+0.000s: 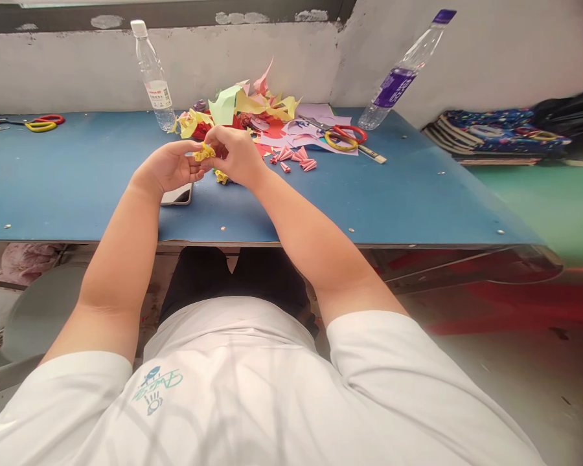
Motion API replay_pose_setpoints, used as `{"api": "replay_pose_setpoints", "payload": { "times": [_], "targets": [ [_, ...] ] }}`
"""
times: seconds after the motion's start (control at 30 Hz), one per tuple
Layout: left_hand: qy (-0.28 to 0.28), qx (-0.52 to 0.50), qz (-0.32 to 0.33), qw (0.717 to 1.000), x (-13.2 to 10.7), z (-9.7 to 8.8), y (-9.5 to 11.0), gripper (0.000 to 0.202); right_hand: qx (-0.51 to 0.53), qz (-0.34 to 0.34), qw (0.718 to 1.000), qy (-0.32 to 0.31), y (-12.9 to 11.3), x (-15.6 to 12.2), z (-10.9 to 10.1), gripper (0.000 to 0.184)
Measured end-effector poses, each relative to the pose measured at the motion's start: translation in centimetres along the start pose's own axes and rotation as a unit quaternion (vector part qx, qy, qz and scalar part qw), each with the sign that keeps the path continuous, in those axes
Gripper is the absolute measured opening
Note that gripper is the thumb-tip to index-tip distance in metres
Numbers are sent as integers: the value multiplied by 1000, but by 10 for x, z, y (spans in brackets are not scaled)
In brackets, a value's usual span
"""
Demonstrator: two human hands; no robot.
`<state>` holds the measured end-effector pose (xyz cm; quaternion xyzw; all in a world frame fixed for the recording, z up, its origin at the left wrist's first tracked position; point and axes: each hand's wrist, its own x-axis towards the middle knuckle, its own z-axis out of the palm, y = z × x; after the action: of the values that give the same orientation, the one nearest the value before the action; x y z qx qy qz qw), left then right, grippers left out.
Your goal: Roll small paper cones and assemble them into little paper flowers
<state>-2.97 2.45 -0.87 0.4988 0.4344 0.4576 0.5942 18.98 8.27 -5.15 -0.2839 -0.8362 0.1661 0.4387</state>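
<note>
A small ruffled yellow paper flower is held up between my two hands, above the blue table. My left hand pinches it from the left with thumb and fingers. From the right, the fingertips of my right hand close on its other side. Just below my right hand sits another yellow paper piece. Under my left hand lies a phone, partly covered by the hand. Several small rolled pink paper cones rest to the right of my right hand.
Behind my hands is a heap of coloured paper scraps. Red-and-yellow scissors lie on purple paper beside a box-cutter-like strip. Two bottles, one white-capped and one purple-labelled, stand near the wall. Other scissors lie far left.
</note>
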Motion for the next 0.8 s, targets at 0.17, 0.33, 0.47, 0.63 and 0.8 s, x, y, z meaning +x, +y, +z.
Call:
{"api": "replay_pose_setpoints", "payload": {
  "times": [0.17, 0.33, 0.47, 0.63, 0.8],
  "targets": [
    [3, -54, -5, 999, 0, 2, 1, 16, 16, 26, 1000, -3, -8, -1, -5, 27],
    [22, -58, 5, 998, 1, 0, 2, 23, 55, 39, 997, 26, -9, -1, -3, 16],
    [19, -38, 7, 999, 3, -5, 1, 30, 66, 37, 996, 45, -1, 2, 8, 34],
    [21, -36, -6, 999, 4, -2, 0, 32, 70, 65, 994, 57, -3, 2, 15, 40],
    [8, -27, 10, 1000, -2, 6, 0, 37, 48, 74, 995, 43, -6, 0, 13, 26]
  ]
}}
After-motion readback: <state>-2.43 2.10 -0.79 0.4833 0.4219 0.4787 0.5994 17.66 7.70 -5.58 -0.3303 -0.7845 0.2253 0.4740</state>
